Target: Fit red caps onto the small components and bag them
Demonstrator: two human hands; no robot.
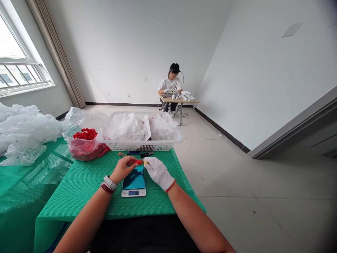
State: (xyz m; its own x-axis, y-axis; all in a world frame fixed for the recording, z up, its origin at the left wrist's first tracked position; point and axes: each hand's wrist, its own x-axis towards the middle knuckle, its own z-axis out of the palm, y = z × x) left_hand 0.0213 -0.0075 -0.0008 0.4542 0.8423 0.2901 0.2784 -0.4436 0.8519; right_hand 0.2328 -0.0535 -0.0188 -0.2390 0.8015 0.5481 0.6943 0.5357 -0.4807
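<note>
My left hand [125, 168], bare with a watch and a bead bracelet at the wrist, pinches a small red piece [139, 162]. Close against it, my right hand [158, 172] in a white knitted glove pinches a small yellow, gold-looking piece [145, 162]. The two pieces meet end to end or nearly so; I cannot tell if they are joined. Both hands are above the far end of a digital scale [133, 182], whose blue plate carries their dark reflection or shadow. Its display appears to read 0.0.
A clear bag of red pieces [85, 134] stands at left, beside a white basket [142, 144] holding plastic bags. Pens and a dark object [146, 154] lie before the basket. Plastic bags [26, 130] pile far left on green cloth [86, 189]. Another person [170, 84] sits at a distant table.
</note>
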